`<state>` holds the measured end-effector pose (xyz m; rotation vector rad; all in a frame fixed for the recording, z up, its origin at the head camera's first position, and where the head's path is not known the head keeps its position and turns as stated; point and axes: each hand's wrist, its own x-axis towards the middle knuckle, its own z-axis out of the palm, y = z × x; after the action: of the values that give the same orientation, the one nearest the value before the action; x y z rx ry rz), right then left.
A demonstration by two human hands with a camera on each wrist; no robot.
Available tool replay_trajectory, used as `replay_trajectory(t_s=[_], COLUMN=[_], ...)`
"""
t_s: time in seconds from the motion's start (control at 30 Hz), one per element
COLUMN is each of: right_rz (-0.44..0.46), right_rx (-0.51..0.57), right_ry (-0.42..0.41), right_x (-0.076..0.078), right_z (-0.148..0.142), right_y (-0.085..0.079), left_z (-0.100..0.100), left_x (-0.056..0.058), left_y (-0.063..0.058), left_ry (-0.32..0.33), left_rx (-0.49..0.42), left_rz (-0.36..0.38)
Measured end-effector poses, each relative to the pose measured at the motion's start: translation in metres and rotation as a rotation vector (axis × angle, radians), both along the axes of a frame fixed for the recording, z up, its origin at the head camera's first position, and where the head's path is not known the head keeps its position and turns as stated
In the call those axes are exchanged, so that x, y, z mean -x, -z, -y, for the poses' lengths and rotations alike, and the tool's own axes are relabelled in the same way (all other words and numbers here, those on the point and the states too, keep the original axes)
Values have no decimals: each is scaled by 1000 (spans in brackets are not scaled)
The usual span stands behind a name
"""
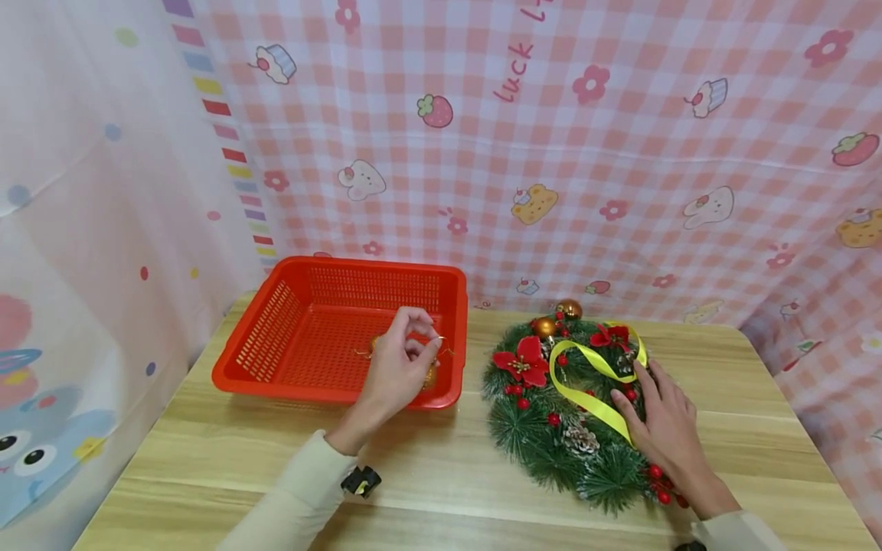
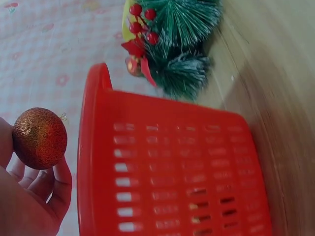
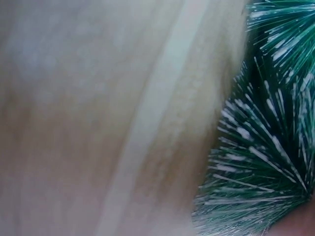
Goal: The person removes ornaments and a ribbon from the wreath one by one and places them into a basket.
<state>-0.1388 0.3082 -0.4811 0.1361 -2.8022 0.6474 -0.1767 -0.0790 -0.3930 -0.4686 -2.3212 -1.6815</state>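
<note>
My left hand (image 1: 400, 363) is over the right end of the red plastic basket (image 1: 289, 392), pinching a glittery copper Christmas ball (image 2: 39, 138) with a thin gold string. In the left wrist view the ball sits by the thumb, with the other fingers curled behind it. My right hand (image 1: 664, 428) rests on the right side of a green Christmas wreath (image 1: 520, 428), its fingers spread near a yellow ribbon (image 1: 598, 405). Red poinsettia flowers (image 1: 525, 361), red berries, pinecones and a shiny copper ball (image 1: 544, 327) decorate the wreath. The right wrist view shows mostly tabletop and needles (image 3: 266, 147).
Another gold ornament (image 1: 374, 346) is in the basket, partly hidden behind my left hand. A copper ball (image 1: 570, 308) shows at the wreath's back edge. Behind the wooden table (image 1: 441, 497) hangs a pink checked curtain (image 1: 482, 168); a white patterned one (image 1: 138, 191) hangs left.
</note>
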Motion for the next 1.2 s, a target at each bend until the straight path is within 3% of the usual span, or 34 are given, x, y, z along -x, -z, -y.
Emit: replay_trajectory(t_s=[0.6,1.2], right_rz=[-10,-10], right_rx=[-3,-8], right_ry=[0,3], right_x=[0,1], right_z=[-1,-1], right_y=[0,1], left_z=[47,58], left_x=[14,15], left_y=[11,15], left_ry=[-106,-142], left_rx=[107,161], left_rz=[3,8])
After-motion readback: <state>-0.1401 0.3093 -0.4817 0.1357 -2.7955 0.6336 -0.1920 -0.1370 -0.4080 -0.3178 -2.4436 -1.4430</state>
